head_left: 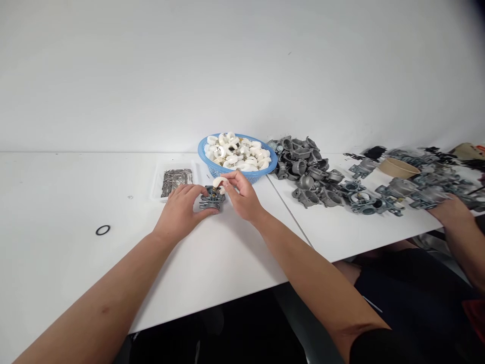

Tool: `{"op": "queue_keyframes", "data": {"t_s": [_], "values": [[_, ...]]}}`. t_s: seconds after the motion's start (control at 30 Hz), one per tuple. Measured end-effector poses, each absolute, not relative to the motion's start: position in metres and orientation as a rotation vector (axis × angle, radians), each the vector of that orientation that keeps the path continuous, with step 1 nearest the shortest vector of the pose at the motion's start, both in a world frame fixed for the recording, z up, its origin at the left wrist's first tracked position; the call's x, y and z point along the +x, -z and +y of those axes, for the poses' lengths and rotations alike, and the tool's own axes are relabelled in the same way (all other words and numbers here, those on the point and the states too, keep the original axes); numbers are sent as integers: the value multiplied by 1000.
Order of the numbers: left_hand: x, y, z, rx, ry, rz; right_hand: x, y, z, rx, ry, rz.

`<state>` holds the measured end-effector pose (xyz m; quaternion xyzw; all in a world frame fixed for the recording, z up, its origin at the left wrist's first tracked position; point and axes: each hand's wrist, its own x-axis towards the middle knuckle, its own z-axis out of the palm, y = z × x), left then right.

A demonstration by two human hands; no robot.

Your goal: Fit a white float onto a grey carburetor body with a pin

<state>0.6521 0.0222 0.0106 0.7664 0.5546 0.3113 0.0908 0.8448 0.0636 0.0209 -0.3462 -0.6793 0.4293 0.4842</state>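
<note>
A small grey metal carburettor body (212, 198) rests on the white table (76, 263). My left hand (181, 208) grips its left side, fingers curled round it. My right hand (242, 196) pinches a white plastic float (219, 181) and holds it on top of the metal body. Just behind stands a blue basket (209, 167) heaped with more white floats (237, 151).
A clear tray of thin metal pins (176, 181) lies left of the basket. A black O-ring (102, 230) lies at far left. A pile of grey metal castings (306, 172) spreads to the right, with a tan bowl (398, 168). Another person's hand (449, 210) reaches in at right.
</note>
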Motion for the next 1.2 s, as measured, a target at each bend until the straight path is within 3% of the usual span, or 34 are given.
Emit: {"op": "queue_keyframes", "data": {"t_s": [0.57, 0.77, 1.2], "values": [[652, -11, 21, 2329, -993, 1537, 839, -14, 61, -1020, -1050, -1641], [654, -10, 20, 2251, -1003, 1566, 834, -17, 53, -1170, -908, -1598], [655, -7, 19, 2186, -990, 1540, 829, -4, 60, -1046, -566, -1796]]}}
